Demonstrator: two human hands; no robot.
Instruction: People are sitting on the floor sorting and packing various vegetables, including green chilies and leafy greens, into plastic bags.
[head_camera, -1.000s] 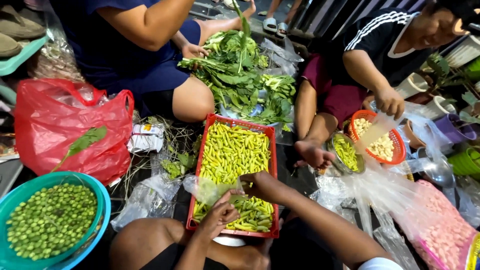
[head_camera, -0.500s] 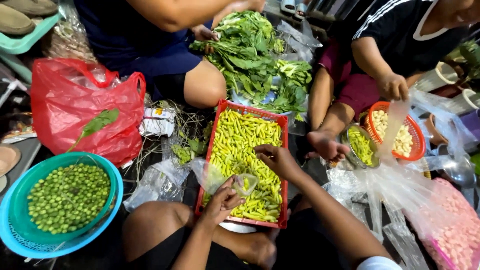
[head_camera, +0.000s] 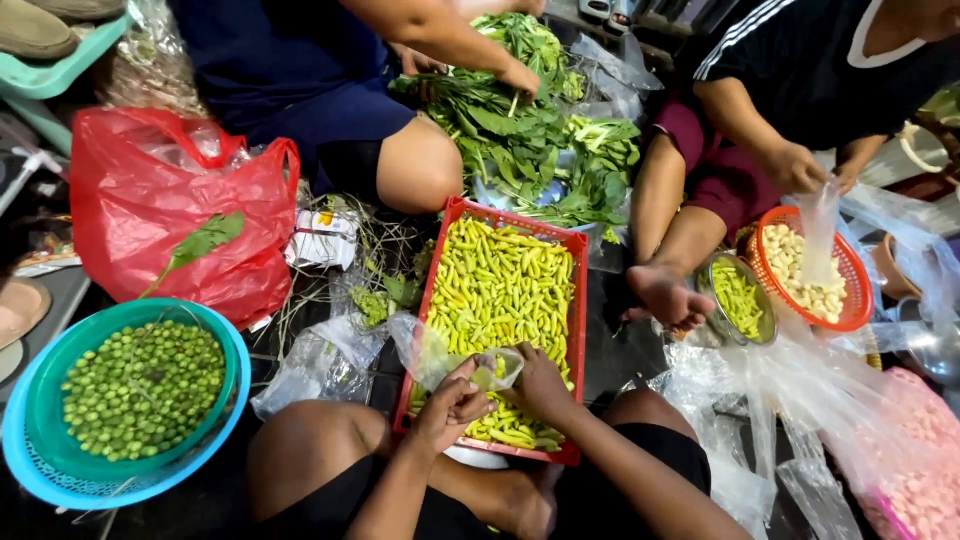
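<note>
Left hand (head_camera: 452, 403): fingers curled shut, pinching the rim of a small clear plastic bag (head_camera: 455, 360); thin, crinkled film, its open mouth at centre frame, its slack body trailing toward 9 o'clock.

Right hand (head_camera: 541, 383): fingers closed on the opposite edge of the same bag, just beside the left hand. The contents look pale yellow-green, though the film blurs them.

Red crate (head_camera: 579, 330): rectangular, slotted plastic, directly under both hands and running toward 12 o'clock; filled with slender, glossy yellow-green chillies (head_camera: 505, 290).

Teal basket (head_camera: 60, 360): round, perforated, nested in a blue basin (head_camera: 40, 478) at 8 o'clock; heaped with small round green fruits (head_camera: 140, 385).

Red plastic bag (head_camera: 170, 215): shiny, bulging, at 10 o'clock, a green leaf lying on it.

Leafy greens (head_camera: 530, 140): loose pile at 12 o'clock, another person's hand on it.

Orange basket (head_camera: 855, 290): round mesh at 3 o'clock, holding pale cloves; beside it a metal bowl (head_camera: 765, 320) of chillies.
</note>
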